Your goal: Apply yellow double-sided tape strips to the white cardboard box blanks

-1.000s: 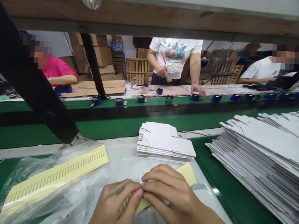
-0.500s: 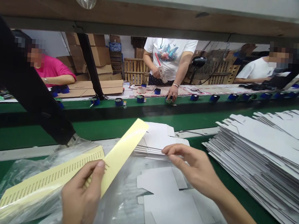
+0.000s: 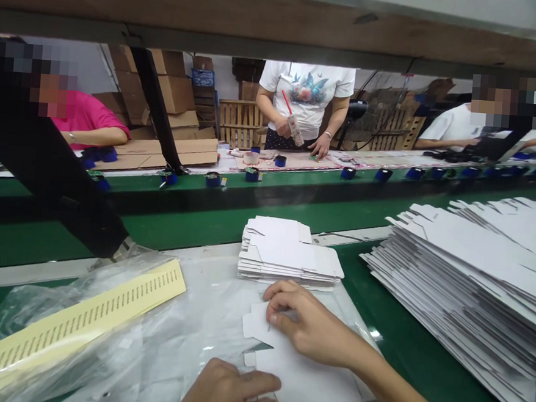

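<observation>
A flat white carton [image 3: 308, 384] lies unfolded on clear plastic in front of me. My right hand [image 3: 312, 326] is over its upper panel, with thumb and fingertips pinched together at the surface; anything between them is hidden. At the bottom edge, my left hand [image 3: 231, 391] has its index finger stretched out over the carton's left side, its other fingers partly out of frame. No yellow strip shows in it. A yellow label sheet [image 3: 90, 317] with rows of small dark print rests on the plastic bag [image 3: 148, 346] at left.
Behind the carton is a small stack of folded white cartons [image 3: 287, 254]; a tall stack [image 3: 467, 301] stands at right. Beyond runs a green conveyor [image 3: 194, 211] with several blue round parts [image 3: 347, 173]. A black post [image 3: 68, 168] slants at left. Co-workers [image 3: 304, 105] are across.
My left hand has moved down and right, and the yellow strip it held is no longer in it. My right hand has come down from the small stack onto the flat carton.
</observation>
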Demonstrator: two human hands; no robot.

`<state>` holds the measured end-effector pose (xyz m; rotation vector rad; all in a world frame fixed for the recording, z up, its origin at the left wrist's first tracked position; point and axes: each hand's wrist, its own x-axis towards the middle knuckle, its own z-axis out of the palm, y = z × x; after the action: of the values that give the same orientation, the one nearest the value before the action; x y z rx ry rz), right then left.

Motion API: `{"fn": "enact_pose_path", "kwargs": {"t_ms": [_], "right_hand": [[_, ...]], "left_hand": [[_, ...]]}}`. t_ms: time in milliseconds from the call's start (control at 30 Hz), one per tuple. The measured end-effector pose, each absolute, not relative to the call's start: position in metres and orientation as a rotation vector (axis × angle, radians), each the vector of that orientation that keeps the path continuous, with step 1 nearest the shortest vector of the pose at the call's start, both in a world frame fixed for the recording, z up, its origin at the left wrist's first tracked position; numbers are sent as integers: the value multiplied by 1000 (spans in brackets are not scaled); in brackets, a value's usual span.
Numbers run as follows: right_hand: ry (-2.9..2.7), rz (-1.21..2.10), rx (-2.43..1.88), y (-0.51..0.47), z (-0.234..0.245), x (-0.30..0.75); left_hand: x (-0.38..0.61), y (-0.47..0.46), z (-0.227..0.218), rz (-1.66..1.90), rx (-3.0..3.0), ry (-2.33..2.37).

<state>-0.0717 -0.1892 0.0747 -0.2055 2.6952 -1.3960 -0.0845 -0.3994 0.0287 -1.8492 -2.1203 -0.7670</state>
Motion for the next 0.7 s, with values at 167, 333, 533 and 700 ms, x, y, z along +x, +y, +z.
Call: {"fn": "enact_pose_path", "kwargs": {"t_ms": [167, 333, 533, 700], "right_hand": [[2711, -1355, -228, -192, 70, -73], [2699, -1385, -211, -192, 72, -74], [2721, -1357, -205, -194, 74, -73], [2785, -1304, -231, -197, 71, -72]], "left_hand": [[-85, -399, 27, -704, -1880, -2142], [-84, -398, 30, -725, -1857, -2109], [-84, -398, 29, -745, -1835, -2079], [-84, -398, 30, -746, -1829, -2085]]}}
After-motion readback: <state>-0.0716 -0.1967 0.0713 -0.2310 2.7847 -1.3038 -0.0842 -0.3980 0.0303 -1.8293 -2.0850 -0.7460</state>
